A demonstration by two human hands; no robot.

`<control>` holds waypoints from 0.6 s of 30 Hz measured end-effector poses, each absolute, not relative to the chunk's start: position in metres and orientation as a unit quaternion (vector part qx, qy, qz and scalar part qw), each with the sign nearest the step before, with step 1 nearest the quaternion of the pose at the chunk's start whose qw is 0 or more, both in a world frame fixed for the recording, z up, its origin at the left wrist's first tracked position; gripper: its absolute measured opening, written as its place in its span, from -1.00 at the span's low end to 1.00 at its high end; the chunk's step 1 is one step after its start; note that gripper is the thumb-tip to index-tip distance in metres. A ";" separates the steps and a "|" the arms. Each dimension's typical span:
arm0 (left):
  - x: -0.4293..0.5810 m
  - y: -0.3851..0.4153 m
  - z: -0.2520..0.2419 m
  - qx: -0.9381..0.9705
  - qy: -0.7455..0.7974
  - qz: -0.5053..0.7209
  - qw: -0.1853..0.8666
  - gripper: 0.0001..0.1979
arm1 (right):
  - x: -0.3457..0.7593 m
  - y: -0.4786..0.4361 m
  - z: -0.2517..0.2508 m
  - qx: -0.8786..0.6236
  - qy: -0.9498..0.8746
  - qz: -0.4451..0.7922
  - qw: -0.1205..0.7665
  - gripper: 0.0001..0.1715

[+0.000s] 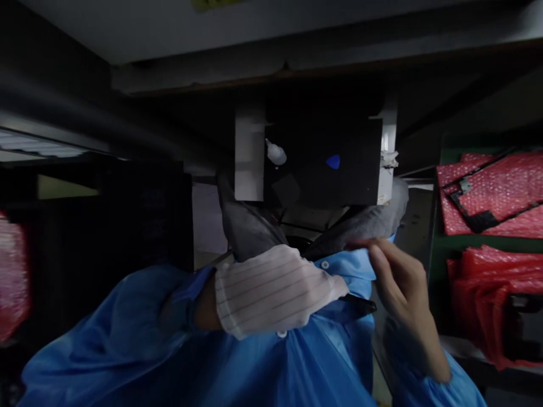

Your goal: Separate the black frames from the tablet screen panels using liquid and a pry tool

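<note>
My left hand point(280, 291), in a white striped glove, lies across my front with its fingers closed. A slim black object point(362, 305) sticks out past its fingertips; most of it is hidden, so its kind does not show. My bare right hand point(403, 277) is to the right of it, thumb and forefinger drawn together at the blue jacket's hem point(348, 268). Its fingertips are somewhat blurred. Beyond my lap is a black drawer point(314, 186) with pale sides, holding a white lump point(276, 154) and a blue triangular pick point(333, 161).
Red bubble-wrap bags point(504, 192) lie on a green surface at the right, with a thin black frame part point(479, 220) on top. Across the top runs the table's edge point(280, 76). More red bubble wrap point(12, 277) shows at far left.
</note>
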State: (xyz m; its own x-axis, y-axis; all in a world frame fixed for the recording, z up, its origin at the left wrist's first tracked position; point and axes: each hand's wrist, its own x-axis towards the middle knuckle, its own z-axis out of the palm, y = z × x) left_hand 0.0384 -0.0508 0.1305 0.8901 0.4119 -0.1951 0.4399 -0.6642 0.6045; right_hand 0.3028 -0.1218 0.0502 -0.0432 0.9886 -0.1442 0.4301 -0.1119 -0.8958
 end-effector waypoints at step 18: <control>0.028 -0.038 0.127 0.875 0.234 -0.061 0.420 -0.67 | 0.224 0.044 0.000 -0.445 -0.852 0.260 0.096 -0.84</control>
